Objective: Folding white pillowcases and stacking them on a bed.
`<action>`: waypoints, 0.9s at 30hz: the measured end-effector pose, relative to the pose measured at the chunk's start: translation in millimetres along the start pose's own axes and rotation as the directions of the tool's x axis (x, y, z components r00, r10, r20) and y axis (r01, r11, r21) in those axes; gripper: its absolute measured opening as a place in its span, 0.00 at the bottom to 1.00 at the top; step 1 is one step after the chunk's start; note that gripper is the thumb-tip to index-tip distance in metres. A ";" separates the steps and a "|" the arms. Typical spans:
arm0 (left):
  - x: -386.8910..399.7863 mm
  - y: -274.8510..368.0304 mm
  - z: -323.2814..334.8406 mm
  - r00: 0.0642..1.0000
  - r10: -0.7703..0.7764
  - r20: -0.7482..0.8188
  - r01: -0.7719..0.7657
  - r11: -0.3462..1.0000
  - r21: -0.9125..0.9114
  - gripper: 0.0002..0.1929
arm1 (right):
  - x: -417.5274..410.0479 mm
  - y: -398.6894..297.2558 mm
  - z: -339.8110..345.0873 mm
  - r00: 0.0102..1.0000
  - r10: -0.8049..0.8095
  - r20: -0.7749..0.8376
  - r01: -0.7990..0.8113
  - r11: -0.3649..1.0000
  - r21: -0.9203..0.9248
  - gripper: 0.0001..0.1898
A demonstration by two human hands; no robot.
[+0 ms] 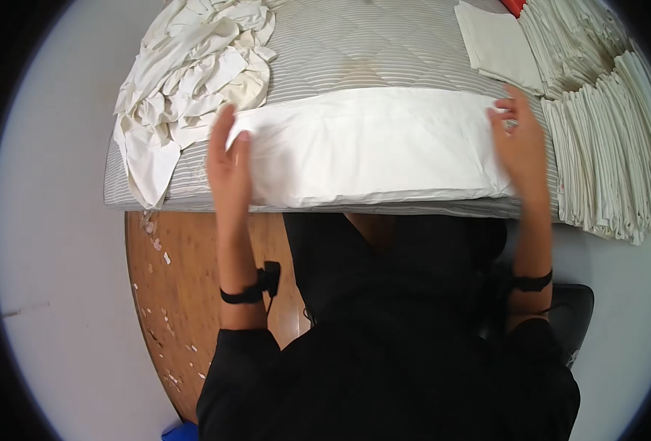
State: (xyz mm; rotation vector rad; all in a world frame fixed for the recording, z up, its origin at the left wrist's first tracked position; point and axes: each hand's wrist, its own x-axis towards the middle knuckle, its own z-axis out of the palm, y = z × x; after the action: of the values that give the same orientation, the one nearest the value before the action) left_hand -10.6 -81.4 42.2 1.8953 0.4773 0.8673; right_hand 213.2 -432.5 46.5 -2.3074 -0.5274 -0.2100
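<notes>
A white cloth (380, 146), folded into a wide strip, lies along the front edge of a striped quilted mattress (358, 49). My left hand (230, 157) is at the cloth's left end, thumb and fingers apart, slightly blurred. Over the right end is my right hand (518, 138), its fingers loosely curved and spread from the thumb. Neither hand visibly pinches the fabric; whether the fingertips touch it is hard to tell. Faint creases run across the cloth, and its near edge lies almost level with the mattress rim.
Crumpled white cloths (193, 77) are heaped at the left, one corner hanging over the edge. At the right stand tightly packed folded cloths (606, 149), with a flat folded cloth (499, 47) beside them. Paper-like scraps (167, 258) litter the wooden floor (193, 297). A black seat (571, 320) is at lower right.
</notes>
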 end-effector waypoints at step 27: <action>-31.4 -49.9 -33.9 0.999 0.048 0.026 -0.054 0.831 0.553 0.21 | -57.9 77.9 -51.1 0.879 0.450 -0.156 -0.438 0.893 0.108 0.23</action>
State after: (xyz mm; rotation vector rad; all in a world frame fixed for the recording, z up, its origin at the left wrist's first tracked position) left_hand -54.9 -58.1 -3.8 2.4523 0.7349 0.8047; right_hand 195.0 -536.1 15.4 -2.2441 0.0929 -0.1662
